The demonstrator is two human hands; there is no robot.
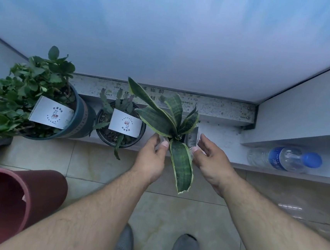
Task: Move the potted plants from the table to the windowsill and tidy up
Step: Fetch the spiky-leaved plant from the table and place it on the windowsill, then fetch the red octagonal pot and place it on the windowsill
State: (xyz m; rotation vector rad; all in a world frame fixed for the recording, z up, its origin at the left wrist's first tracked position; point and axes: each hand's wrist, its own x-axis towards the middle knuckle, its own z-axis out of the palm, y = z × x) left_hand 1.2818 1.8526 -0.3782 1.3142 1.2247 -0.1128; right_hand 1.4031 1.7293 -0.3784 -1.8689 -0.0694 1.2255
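Green snake plant point(172, 121) sits rightmost on the windowsill point(219, 134); left hand point(151, 157) and right hand point(211, 159) flank its pot, fingers relaxed, apparently gripping nothing, to steady placement.

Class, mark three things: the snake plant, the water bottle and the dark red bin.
snake plant point(180, 162): head view, long front leaf.
water bottle point(278, 158): head view, blue label.
dark red bin point(41, 185): head view, outer wall.
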